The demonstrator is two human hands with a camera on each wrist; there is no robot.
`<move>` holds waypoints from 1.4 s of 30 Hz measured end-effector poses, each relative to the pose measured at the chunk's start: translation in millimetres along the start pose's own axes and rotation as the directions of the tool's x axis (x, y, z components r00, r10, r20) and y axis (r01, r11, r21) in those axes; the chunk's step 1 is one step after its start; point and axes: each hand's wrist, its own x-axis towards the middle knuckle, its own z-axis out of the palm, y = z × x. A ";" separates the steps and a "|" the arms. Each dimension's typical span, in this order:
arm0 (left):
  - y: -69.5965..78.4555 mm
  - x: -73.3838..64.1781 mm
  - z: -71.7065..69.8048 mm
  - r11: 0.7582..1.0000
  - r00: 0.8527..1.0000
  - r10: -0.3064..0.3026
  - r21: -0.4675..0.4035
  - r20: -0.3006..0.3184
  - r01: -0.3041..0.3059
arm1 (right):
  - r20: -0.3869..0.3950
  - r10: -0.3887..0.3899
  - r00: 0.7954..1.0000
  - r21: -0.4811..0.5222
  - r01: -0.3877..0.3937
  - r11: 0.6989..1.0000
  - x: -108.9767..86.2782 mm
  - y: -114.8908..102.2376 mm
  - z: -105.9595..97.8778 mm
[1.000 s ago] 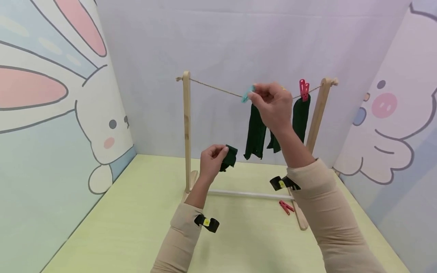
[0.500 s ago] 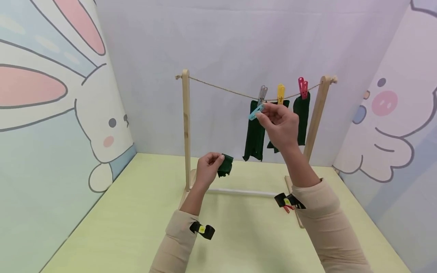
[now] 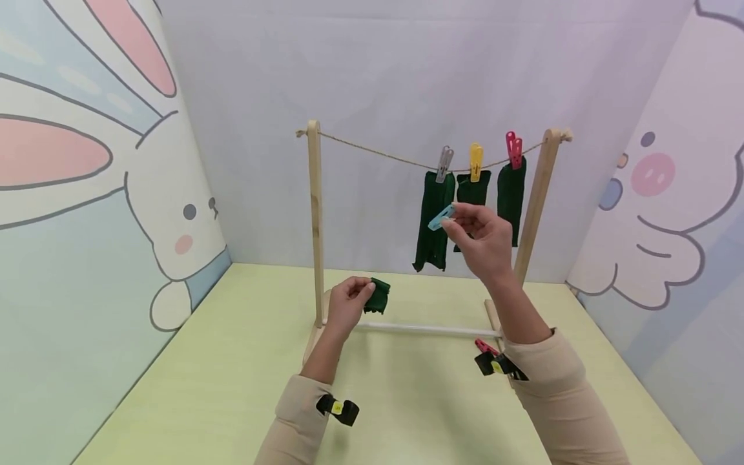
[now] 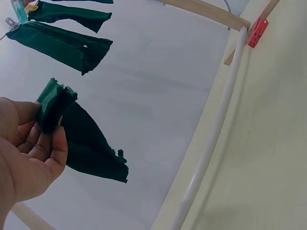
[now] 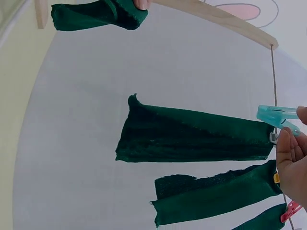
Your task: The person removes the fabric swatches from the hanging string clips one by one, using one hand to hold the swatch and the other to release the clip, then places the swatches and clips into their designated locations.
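Note:
My left hand [image 3: 347, 305] pinches a small dark green cloth [image 3: 378, 297] between thumb and fingers. In the left wrist view the cloth's upper edge is folded over and its longer part [image 4: 93, 148] droops to a ragged end. A light blue clothespin [image 3: 441, 217] is pinched in my right hand [image 3: 484, 242], in front of and lower than the line in the head view. Behind that hand three green cloths hang from the rope [image 3: 378, 152]: one under a grey clothespin [image 3: 444, 165], one under a yellow clothespin [image 3: 476, 161], one under a red clothespin [image 3: 515, 152].
Wooden posts, left [image 3: 316, 219] and right [image 3: 540, 200], carry the rope. A white rod [image 3: 418, 329] joins their bases low down. Another red clothespin [image 3: 485, 347] lies by the right base on the pale yellow table [image 3: 192, 394]. Cartoon panels flank both sides.
My right hand has come down from the line with the blue clothespin, uncovering the grey and yellow ones. The left hand has sunk and shifted slightly left with its cloth.

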 end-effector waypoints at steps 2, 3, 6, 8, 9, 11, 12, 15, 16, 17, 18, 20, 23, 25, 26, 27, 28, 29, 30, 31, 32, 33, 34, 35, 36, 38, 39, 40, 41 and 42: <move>-1.5 -2.3 -0.6 1.000 1.000 -0.014 -0.005 0.006 0.014 | 0.001 0.025 1.000 0.001 -0.025 1.000 -4.7 1.5 -2.3; -2.2 -3.6 -1.1 1.000 1.000 -0.019 -0.004 0.008 0.019 | 0.002 0.040 0.999 -0.003 -0.040 0.999 -7.2 2.2 -3.4; 0.2 -9.6 -2.9 1.000 1.000 -0.023 0.007 0.016 0.023 | 0.007 0.082 0.997 -0.010 -0.082 0.997 -14.5 4.3 -6.4; 6.2 -15.2 -4.2 1.000 1.000 -0.015 0.023 0.020 0.014 | 0.013 0.109 0.994 -0.018 -0.109 0.994 -19.3 6.1 -7.9; 9.0 -17.9 -4.9 0.999 1.000 -0.012 0.032 0.022 0.011 | 0.015 0.118 0.993 -0.021 -0.118 0.993 -21.6 7.2 -8.6; 14.5 -22.7 -6.4 0.999 1.000 -0.011 0.044 0.029 0.010 | 0.017 0.127 0.992 -0.024 -0.127 0.992 -25.7 9.6 -10.0; 16.7 -24.6 -7.0 0.999 0.999 -0.008 0.043 0.032 0.007 | 0.019 0.129 0.992 -0.023 -0.128 0.991 -27.4 10.6 -10.6; 14.3 -27.3 -9.4 0.999 0.999 -0.025 0.026 0.042 0.024 | 0.023 0.130 0.991 -0.032 -0.129 0.991 -33.9 13.8 -12.1; 13.5 -27.7 -10.1 0.999 0.999 -0.029 0.020 0.045 0.028 | 0.024 0.129 0.991 -0.030 -0.129 0.991 -36.0 14.9 -12.4; 12.6 -28.2 -10.9 0.999 0.998 -0.035 0.012 0.048 0.034 | 0.025 0.130 0.991 -0.025 -0.130 0.991 -38.3 15.9 -12.7; 11.4 -28.6 -11.8 0.999 0.998 -0.043 0.005 0.051 0.042 | 0.025 0.132 0.991 -0.017 -0.131 0.991 -41.0 17.0 -13.0; 9.2 -29.6 -13.1 0.998 0.997 -0.060 0.004 0.058 0.060 | 0.024 0.138 0.990 0.004 -0.138 0.990 -47.5 18.9 -14.2; 5.7 -32.2 -14.3 0.998 0.995 -0.066 0.017 0.073 0.065 | 0.021 0.154 0.988 0.043 -0.155 0.987 -59.1 22.4 -18.1; 0.3 -32.5 -14.8 0.997 0.994 -0.074 0.023 0.080 0.072 | 0.026 0.174 0.984 0.053 -0.176 0.983 -66.9 24.1 -21.2; -4.4 -32.0 -15.2 0.997 0.993 -0.079 0.023 0.083 0.077 | 0.028 0.185 0.982 0.049 -0.186 0.981 -70.5 25.4 -22.9; -9.3 -31.3 -15.6 0.996 0.993 -0.084 0.021 0.086 0.082 | 0.029 0.196 0.980 0.043 -0.197 0.979 -73.9 26.8 -24.6; -15.1 -30.2 -16.2 0.995 0.992 -0.096 0.020 0.085 0.095 | 0.030 0.206 0.978 0.039 -0.207 0.978 -76.9 28.3 -25.8; -21.6 -28.8 -16.5 0.994 0.991 -0.105 0.015 0.084 0.104 | 0.030 0.219 0.975 0.031 -0.220 0.975 -79.7 29.8 -27.0; -27.8 -27.6 -17.0 0.994 0.990 -0.110 0.012 0.084 0.109 | 0.027 0.231 0.973 0.026 -0.232 0.972 -82.6 30.7 -28.3; -33.9 -26.5 -17.1 0.993 0.990 -0.118 0.013 0.081 0.117 | 0.024 0.243 0.970 0.019 -0.243 0.970 -85.3 32.4 -29.6; -38.5 -25.9 -17.0 0.992 0.989 -0.124 0.018 0.079 0.123 | 0.020 0.256 0.967 0.009 -0.256 0.967 -88.1 33.7 -30.9; -42.3 -25.6 -16.7 0.991 0.988 -0.132 0.024 0.076 0.131 | 0.017 0.270 0.963 -0.002 -0.270 0.963 -90.8 35.0 -32.2; -45.8 -25.4 -16.3 0.990 0.987 -0.140 0.030 0.072 0.138 | 0.013 0.284 0.959 -0.007 -0.284 0.959 -93.4 36.4 -33.4; -48.9 -25.2 -16.0 0.989 0.986 -0.148 0.038 0.070 0.146 | 0.008 0.298 0.955 -0.014 -0.297 0.955 -95.9 37.7 -34.4; -51.8 -25.0 -15.6 0.988 0.986 -0.154 0.043 0.068 0.151 | 0.005 0.311 0.950 -0.015 -0.311 0.950 -98.3 39.0 -35.5; -57.3 -24.5 -14.9 0.986 0.984 -0.165 0.048 0.064 0.162 | 0.000 0.332 0.943 -0.023 -0.332 0.943 -103.0 41.9 -37.3; -59.5 -24.3 -14.7 0.986 0.984 -0.165 0.048 0.063 0.162 | -0.004 0.343 0.939 -0.018 -0.343 0.939 -105.2 43.1 -38.0; -61.1 -23.7 -14.8 0.986 0.985 -0.162 0.046 0.063 0.159 | -0.010 0.354 0.935 -0.012 -0.354 0.935 -107.1 44.7 -38.7; -62.3 -23.1 -15.0 0.987 0.985 -0.159 0.045 0.062 0.156 | -0.013 0.363 0.932 -0.012 -0.363 0.932 -109.0 46.0 -39.2; -63.3 -22.6 -15.3 0.987 0.986 -0.158 0.044 0.060 0.156 | -0.016 0.373 0.928 -0.013 -0.374 0.927 -110.9 47.3 -39.8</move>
